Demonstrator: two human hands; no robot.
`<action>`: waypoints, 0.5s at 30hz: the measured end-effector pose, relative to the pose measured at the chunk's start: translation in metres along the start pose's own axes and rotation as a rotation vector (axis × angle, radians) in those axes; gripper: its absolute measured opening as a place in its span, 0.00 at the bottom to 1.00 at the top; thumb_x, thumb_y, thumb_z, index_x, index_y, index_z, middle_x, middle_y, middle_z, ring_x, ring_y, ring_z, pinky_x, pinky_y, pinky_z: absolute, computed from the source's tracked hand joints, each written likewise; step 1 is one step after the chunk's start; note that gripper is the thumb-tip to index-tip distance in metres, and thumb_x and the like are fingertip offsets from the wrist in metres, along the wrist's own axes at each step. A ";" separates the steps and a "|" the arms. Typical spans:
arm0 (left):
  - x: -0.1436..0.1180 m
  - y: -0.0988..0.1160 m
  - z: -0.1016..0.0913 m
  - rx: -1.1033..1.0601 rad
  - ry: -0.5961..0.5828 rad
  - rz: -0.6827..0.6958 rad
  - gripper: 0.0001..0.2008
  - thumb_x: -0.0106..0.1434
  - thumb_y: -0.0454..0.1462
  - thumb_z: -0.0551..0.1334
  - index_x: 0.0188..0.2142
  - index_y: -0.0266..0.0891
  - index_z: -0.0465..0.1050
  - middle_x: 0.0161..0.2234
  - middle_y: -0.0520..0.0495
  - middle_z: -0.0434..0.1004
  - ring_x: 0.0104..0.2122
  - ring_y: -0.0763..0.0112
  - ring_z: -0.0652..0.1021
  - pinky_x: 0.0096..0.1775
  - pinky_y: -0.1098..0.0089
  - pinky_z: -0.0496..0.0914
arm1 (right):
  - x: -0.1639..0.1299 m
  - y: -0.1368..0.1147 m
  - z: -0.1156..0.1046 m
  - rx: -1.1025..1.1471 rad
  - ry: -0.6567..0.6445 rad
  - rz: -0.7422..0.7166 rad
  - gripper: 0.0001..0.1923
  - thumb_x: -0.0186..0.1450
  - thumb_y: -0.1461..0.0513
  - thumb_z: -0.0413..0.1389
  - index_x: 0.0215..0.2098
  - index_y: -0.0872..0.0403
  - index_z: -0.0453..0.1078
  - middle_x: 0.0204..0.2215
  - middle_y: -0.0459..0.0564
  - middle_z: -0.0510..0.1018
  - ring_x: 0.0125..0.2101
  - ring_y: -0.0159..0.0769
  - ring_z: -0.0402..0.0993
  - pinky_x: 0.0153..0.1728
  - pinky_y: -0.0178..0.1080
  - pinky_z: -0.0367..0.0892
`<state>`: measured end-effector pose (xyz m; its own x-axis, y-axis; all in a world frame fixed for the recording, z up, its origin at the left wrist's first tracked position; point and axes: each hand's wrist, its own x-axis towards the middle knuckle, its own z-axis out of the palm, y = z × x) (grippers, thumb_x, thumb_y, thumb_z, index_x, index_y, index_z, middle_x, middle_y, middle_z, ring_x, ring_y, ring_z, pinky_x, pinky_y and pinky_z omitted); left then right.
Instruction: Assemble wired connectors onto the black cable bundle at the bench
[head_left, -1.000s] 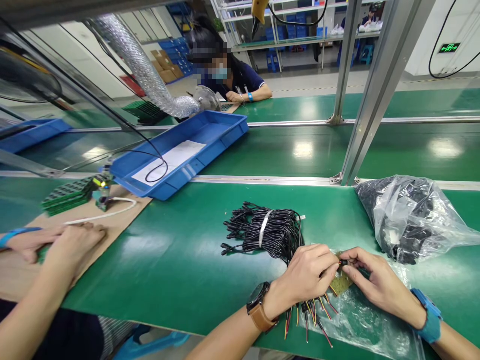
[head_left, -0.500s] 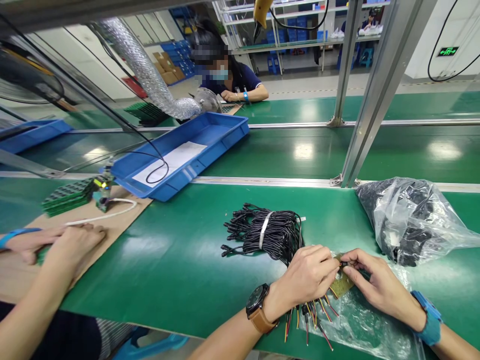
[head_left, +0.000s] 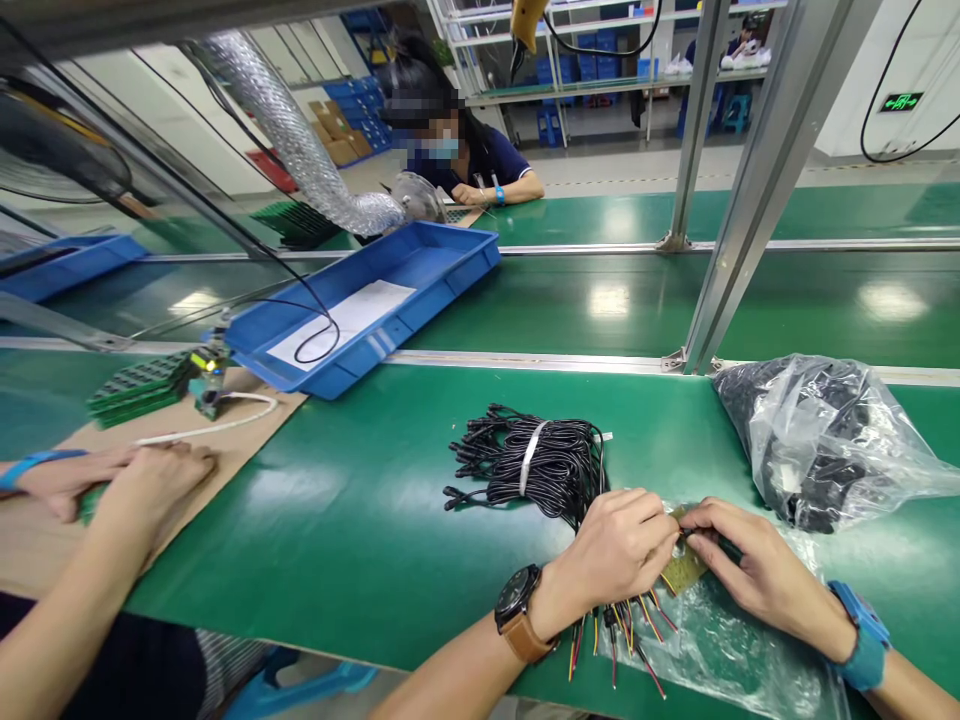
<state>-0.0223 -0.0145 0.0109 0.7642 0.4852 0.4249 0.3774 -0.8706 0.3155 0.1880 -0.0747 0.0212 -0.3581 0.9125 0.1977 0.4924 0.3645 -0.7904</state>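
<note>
My left hand, with a watch at the wrist, is closed in a pinch on a thin cable wire, mostly hidden by the fingers. My right hand meets it fingertip to fingertip, pinching a small black part whose kind I cannot make out. Just beneath the fingertips lies a yellow-brown flat piece. Under my left hand, bare red, yellow and black wire ends fan out toward the table's front edge. They come from a bundle of black cables bound by a white tie. A clear plastic sheet lies under my right hand.
A clear bag of black parts sits at the right. A blue tray holds paper. To the left, another person's hands rest on cardboard beside stacked green boards. A metal post rises behind; another person sits opposite.
Both my hands hold nearly the same place; the black part between the fingertips is now more covered. The view has shifted slightly.
</note>
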 end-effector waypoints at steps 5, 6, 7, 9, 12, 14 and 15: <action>0.000 0.001 0.001 -0.030 0.013 -0.024 0.14 0.71 0.34 0.54 0.29 0.38 0.71 0.25 0.50 0.68 0.27 0.70 0.68 0.30 0.67 0.62 | -0.001 0.003 -0.002 0.022 -0.051 0.018 0.08 0.75 0.63 0.50 0.49 0.50 0.70 0.39 0.51 0.78 0.39 0.39 0.77 0.41 0.42 0.72; 0.000 0.002 0.002 -0.040 0.012 -0.032 0.13 0.71 0.34 0.54 0.30 0.37 0.71 0.26 0.50 0.68 0.27 0.69 0.68 0.30 0.67 0.62 | -0.001 0.004 -0.002 0.031 -0.054 0.034 0.08 0.75 0.63 0.50 0.49 0.50 0.70 0.39 0.51 0.78 0.39 0.39 0.77 0.41 0.41 0.72; -0.001 0.002 0.002 -0.049 0.011 -0.037 0.13 0.71 0.33 0.54 0.30 0.37 0.71 0.26 0.49 0.69 0.27 0.69 0.69 0.31 0.67 0.63 | -0.001 0.005 -0.001 0.037 -0.057 0.053 0.08 0.75 0.62 0.50 0.48 0.50 0.70 0.39 0.50 0.78 0.39 0.39 0.77 0.40 0.41 0.72; -0.001 0.002 0.003 -0.063 0.012 -0.047 0.13 0.72 0.34 0.54 0.30 0.37 0.71 0.26 0.49 0.69 0.27 0.69 0.69 0.31 0.67 0.63 | -0.001 0.007 0.002 0.044 -0.043 0.095 0.07 0.75 0.62 0.51 0.48 0.50 0.70 0.38 0.50 0.79 0.37 0.39 0.77 0.39 0.41 0.71; -0.003 0.002 0.003 -0.109 0.014 -0.068 0.14 0.73 0.34 0.53 0.30 0.38 0.69 0.26 0.49 0.69 0.28 0.68 0.70 0.31 0.66 0.64 | 0.000 0.005 0.008 0.044 0.015 0.119 0.07 0.74 0.61 0.52 0.46 0.52 0.71 0.37 0.50 0.79 0.35 0.39 0.76 0.39 0.41 0.71; -0.004 0.001 0.001 -0.183 -0.013 -0.090 0.10 0.73 0.33 0.53 0.35 0.37 0.70 0.30 0.48 0.71 0.30 0.67 0.72 0.34 0.66 0.67 | 0.001 0.003 0.010 0.039 0.069 0.117 0.07 0.74 0.62 0.52 0.45 0.52 0.72 0.36 0.50 0.79 0.35 0.39 0.76 0.39 0.41 0.71; -0.004 0.000 0.000 -0.222 -0.039 -0.103 0.07 0.72 0.33 0.54 0.40 0.37 0.70 0.33 0.47 0.72 0.33 0.66 0.73 0.36 0.66 0.69 | 0.002 0.002 0.010 0.035 0.091 0.116 0.07 0.73 0.62 0.52 0.45 0.53 0.72 0.36 0.50 0.79 0.36 0.39 0.77 0.40 0.40 0.71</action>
<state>-0.0255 -0.0165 0.0093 0.7490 0.5632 0.3489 0.3334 -0.7755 0.5361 0.1804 -0.0744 0.0145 -0.2264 0.9618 0.1539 0.4978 0.2500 -0.8305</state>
